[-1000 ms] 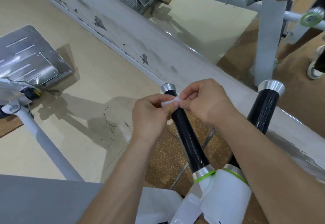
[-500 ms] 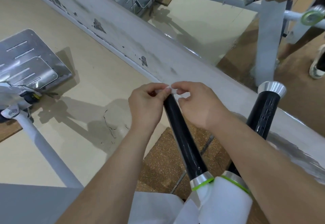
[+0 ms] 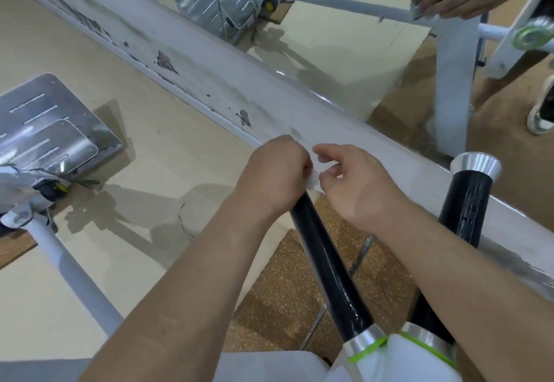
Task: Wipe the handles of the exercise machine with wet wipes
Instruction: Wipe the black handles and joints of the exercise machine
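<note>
Through the head camera I saw the left hand [image 3: 275, 178] at mid-frame, its fingers curled round the wet wipe [image 3: 313, 182] and bunching it against the top end of the near handle [image 3: 326, 262], so the handle's cap was hidden under the fist. The right hand [image 3: 356, 190] sat just beside it, thumb and forefinger narrowed onto the wipe's free corner, apparently pinching it, the other fingers loosely bent. Only a small white scrap of the wipe showed between the two hands. The black grip ran from there down toward the lower right of the frame, ending at a silver collar with a green ring [image 3: 367, 345]. The far handle [image 3: 467, 202] stood at the right, untouched, its silver cap bare. A mirror [image 3: 344, 61] along the top reflected the hands. I judged the step to be spreading the wipe for the first stroke. To do it well I would open the wipe flat, wrap it fully round the grip, squeeze, then draw it the whole length to the collar while twisting, so the underside got wiped too; a bunched wipe would clean only a stripe.
</note>
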`<control>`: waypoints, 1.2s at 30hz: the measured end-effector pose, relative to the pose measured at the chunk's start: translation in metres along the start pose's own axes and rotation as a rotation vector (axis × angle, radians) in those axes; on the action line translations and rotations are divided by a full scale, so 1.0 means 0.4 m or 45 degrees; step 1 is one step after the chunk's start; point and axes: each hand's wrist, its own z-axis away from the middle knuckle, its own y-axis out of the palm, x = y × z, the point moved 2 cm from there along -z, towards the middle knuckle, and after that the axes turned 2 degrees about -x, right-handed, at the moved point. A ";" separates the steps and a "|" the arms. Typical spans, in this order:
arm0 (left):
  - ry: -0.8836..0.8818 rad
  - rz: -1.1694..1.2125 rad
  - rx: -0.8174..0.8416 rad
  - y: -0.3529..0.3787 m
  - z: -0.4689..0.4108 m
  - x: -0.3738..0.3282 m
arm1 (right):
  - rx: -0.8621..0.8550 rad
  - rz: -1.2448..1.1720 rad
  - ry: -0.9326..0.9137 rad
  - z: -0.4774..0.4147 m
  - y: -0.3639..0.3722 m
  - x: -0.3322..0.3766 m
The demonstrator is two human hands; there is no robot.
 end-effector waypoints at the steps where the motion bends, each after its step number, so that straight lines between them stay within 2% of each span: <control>1: 0.021 -0.051 0.049 -0.003 -0.012 -0.006 | 0.024 -0.034 -0.002 -0.002 0.004 -0.002; 3: 0.040 -0.055 0.047 -0.007 -0.018 -0.002 | 0.039 -0.050 -0.021 -0.007 0.012 -0.003; 5: -0.021 0.112 -0.095 -0.003 0.005 0.026 | 0.034 -0.058 0.010 -0.022 0.013 0.003; 8: -0.370 0.655 -0.374 0.010 0.083 0.054 | 0.031 -0.062 -0.021 -0.048 0.012 0.027; 11: -0.731 1.195 -0.506 0.046 0.135 0.063 | 0.062 0.070 -0.161 -0.063 0.028 0.055; 16: -0.941 1.709 -0.416 0.057 0.158 0.068 | 0.259 0.144 -0.194 -0.052 0.036 0.067; 19: -1.010 1.649 -0.407 0.073 0.150 0.059 | 0.341 0.076 -0.191 -0.025 0.008 0.056; 22: -1.145 1.770 -0.385 0.087 0.145 0.066 | 0.214 -0.080 -0.129 0.028 -0.033 0.024; 24: -1.195 1.860 -0.341 0.085 0.160 0.071 | 0.188 -0.070 -0.080 0.076 -0.048 0.005; 25: -1.160 1.840 -0.312 0.084 0.167 0.073 | 0.168 -0.049 -0.072 0.098 -0.052 -0.003; 28: -0.917 1.509 -0.205 0.075 0.175 0.074 | 0.110 0.046 -0.077 0.150 -0.057 -0.003; 31: -0.912 1.473 -0.299 0.069 0.166 0.074 | 0.172 0.199 -0.156 0.183 -0.034 0.013; 33: -1.016 1.625 -0.408 0.076 0.167 0.065 | 0.163 0.256 -0.181 0.196 -0.024 0.020; 36: -1.123 1.848 -0.530 0.101 0.173 0.050 | 0.112 0.184 -0.126 0.203 -0.031 0.013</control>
